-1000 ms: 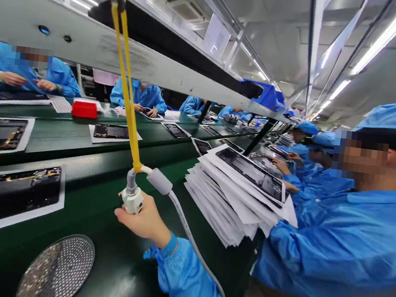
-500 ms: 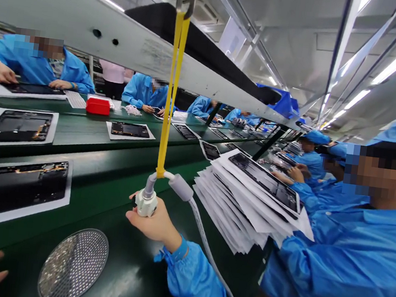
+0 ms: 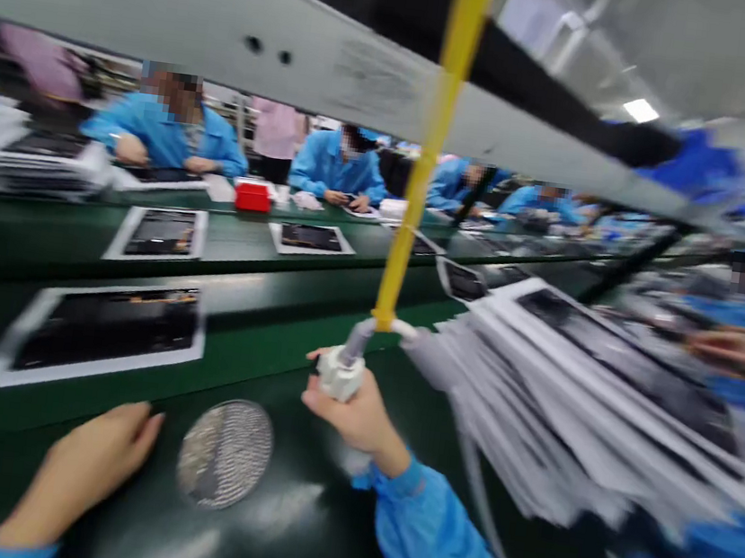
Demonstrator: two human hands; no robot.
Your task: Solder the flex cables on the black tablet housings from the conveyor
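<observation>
My right hand (image 3: pixel 356 413) is closed around a white and grey electric screwdriver (image 3: pixel 342 370), held upright over the green bench. A yellow rubber band (image 3: pixel 417 185) suspends the tool from above, and a grey cord (image 3: pixel 481 473) runs down from its top. My left hand (image 3: pixel 95 462) is low over the bench with its fingers curled under; whatever they may hold is hidden. Just right of it lies a round perforated dish (image 3: pixel 235 457) with small shiny parts on its left side. Beyond my left hand, a black tablet housing (image 3: pixel 112 328) rests on white paper.
At right stands a fanned stack of white sheets (image 3: pixel 552 419) with another black housing (image 3: pixel 633 365) on top. A grey metal beam (image 3: pixel 369 88) crosses overhead. More housings lie along the line near a red box (image 3: pixel 253 196). Co-workers in blue sit opposite and at right.
The view has swung left, so things appear further right, with blur. My left hand has come further into view toward the dish, its fingers now curled. The right hand keeps the electric screwdriver.
</observation>
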